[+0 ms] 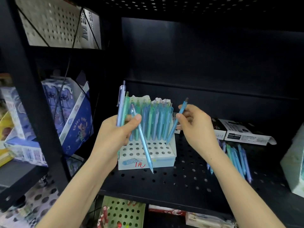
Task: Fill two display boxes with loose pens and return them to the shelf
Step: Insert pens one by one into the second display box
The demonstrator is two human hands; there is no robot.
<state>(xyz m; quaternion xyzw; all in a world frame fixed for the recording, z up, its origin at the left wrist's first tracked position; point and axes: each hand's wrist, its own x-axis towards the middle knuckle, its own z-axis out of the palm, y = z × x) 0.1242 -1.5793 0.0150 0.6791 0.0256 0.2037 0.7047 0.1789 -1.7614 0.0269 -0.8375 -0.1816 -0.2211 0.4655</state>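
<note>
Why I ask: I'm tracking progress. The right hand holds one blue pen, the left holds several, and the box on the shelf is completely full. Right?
No. The box is not full: the head view shows its front rows of holes empty. The right hand does hold one blue pen, and the left hand several pens.

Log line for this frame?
left hand grips pen bundle | right hand holds blue pen at display box | loose pens on shelf
</note>
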